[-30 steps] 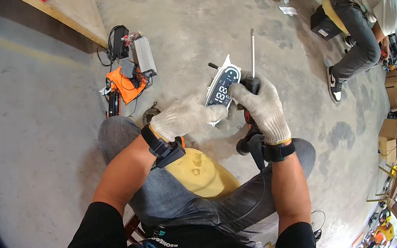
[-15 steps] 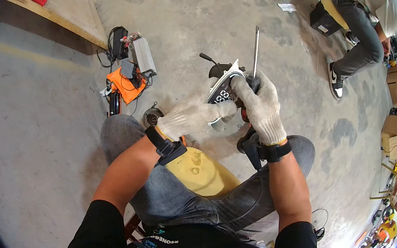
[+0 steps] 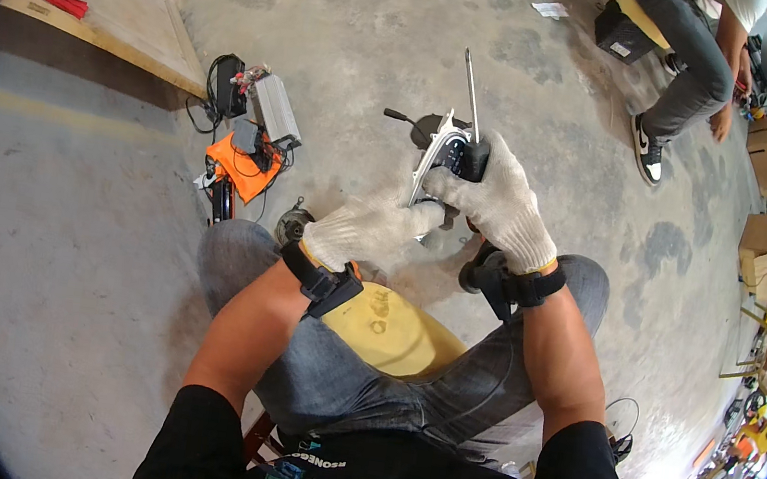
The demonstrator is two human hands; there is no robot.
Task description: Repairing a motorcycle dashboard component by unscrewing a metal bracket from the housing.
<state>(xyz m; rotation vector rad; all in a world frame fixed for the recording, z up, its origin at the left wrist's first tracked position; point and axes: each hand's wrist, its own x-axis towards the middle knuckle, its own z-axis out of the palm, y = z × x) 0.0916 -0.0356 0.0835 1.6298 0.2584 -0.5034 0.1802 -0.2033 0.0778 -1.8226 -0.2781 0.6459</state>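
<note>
My left hand (image 3: 361, 229), in a pale knit glove, is closed on the lower part of a display panel (image 3: 451, 156) with a dark face and white rim. The panel stands tilted, its face turned toward my right hand (image 3: 504, 207), also gloved. In that hand is a screwdriver (image 3: 472, 96), its black handle in my grip and its metal shaft pointing up and away. My right thumb reaches across the panel's lower face. Behind the panel lies a dark round part (image 3: 427, 130) with a black-tipped lever.
A yellow container-like object (image 3: 386, 332) lies between my legs. A metal round part (image 3: 293, 225) rests by my left knee. Farther left are a silver box (image 3: 278, 109), an orange cloth (image 3: 242, 172) and a wooden board (image 3: 114, 5). Another person's leg (image 3: 688, 96) is at upper right.
The panel has turned, so its lit digits no longer face up. The screwdriver's shaft now leans left, and my right hand has shifted slightly left.
</note>
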